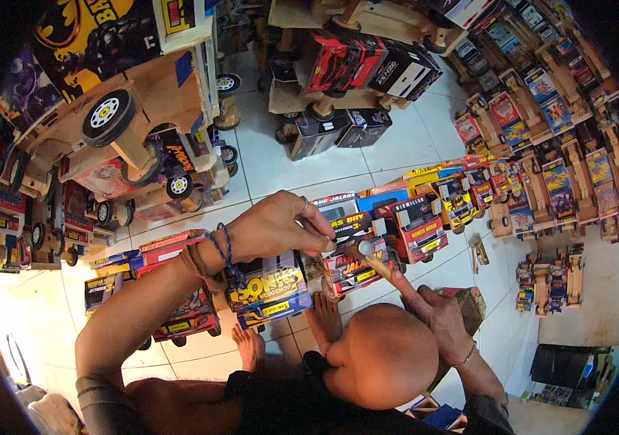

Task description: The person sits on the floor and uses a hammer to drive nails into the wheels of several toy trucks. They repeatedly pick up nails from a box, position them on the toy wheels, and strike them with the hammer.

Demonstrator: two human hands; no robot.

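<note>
My left hand (286, 226) reaches over a row of toy trucks, thumb and fingers pinched together at the front of a red and black toy truck (349, 270). What the pinch holds is too small to make out. My right hand (436, 317) grips a hammer by its pale wooden handle (380, 267), index finger stretched along it. The hammer's rounded grey head (365, 249) is over the same truck's front, close to the left fingertips. Left of it stands a blue and yellow toy truck (269, 290); on the right is another red and black toy truck (419, 228).
Large wooden toy trucks (110, 119) with black wheels are stacked at the left. More boxy trucks (345, 65) stand at the back. Rows of small toy trucks (541, 109) fill the right side. My bent knee (389, 355) and bare feet are close below the row, on white floor tiles (396, 145).
</note>
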